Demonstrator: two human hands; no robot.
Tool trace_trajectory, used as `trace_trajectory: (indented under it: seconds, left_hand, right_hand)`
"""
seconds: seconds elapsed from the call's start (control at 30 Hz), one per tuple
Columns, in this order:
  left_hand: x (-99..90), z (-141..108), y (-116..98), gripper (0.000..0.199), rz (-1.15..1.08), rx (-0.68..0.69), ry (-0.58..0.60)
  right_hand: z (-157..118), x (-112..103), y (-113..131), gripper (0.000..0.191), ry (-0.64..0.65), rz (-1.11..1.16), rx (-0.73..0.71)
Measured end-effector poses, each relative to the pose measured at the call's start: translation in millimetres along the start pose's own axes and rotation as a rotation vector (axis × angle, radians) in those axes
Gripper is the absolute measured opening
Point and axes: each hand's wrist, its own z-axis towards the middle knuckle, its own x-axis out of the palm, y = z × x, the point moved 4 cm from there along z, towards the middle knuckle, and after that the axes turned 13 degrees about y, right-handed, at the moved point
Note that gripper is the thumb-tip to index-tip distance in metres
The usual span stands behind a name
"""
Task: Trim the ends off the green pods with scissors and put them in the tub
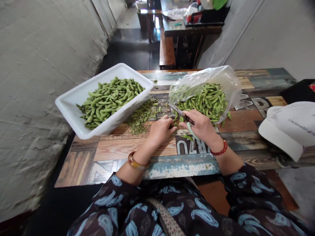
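My right hand (pixel 199 126) is closed around a pair of scissors (pixel 190 126) with pale green handles, the dark blades pointing up and left. Close beside it my left hand (pixel 162 129) has its fingers curled together near the blades; what they hold, if anything, is not clear. Several green soybean pods (pixel 213 101) spill from the mouth of a clear plastic bag (pixel 230 78) just beyond my right hand. On the left, a white plastic tub (pixel 75 98) holds a heap of green pods (pixel 110 98). Trimmed stems and scraps (pixel 141 118) lie between tub and bag.
The patterned wooden table (pixel 120 147) runs across in front of me. A white cap (pixel 290 124) rests at its right side, near a black item (pixel 299 93). A rough grey wall (pixel 44 65) rises on the left. Another table (pixel 172 28) and a bench (pixel 167 49) stand beyond.
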Motion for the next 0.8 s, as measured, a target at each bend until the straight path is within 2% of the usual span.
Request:
trace_trajectory:
  seconds: [0.13,0.3,0.43,0.53,0.67,0.8]
  left_hand:
    - [0.0,3.7,5.4,0.011,-0.158,0.076,-0.026]
    - [-8.7,5.8,17.8,0.014,-0.774,0.131,-0.105]
    - [-11.9,1.5,18.8,0.026,-1.172,0.106,-0.065]
    - [-12.2,-1.6,15.9,0.026,-1.287,0.092,-0.018]
    - [-12.9,-2.0,11.8,0.025,-1.373,0.147,0.022]
    - [-12.3,-0.8,12.3,0.03,-1.432,0.164,0.012]
  right_hand:
    - [-0.5,2.6,-2.7,0.036,-0.026,0.021,-0.03]
    - [-1.2,1.0,-8.9,0.037,-0.133,0.059,-0.018]
    - [-0.6,-0.6,-8.5,0.036,-0.157,0.098,-0.02]
    - [-0.4,0.1,-5.2,0.036,-0.136,0.104,-0.039]
    - [-1.3,1.5,-2.0,0.038,-0.117,0.115,-0.051]
    - [-1.6,2.3,-1.3,0.039,-0.092,0.13,-0.049]
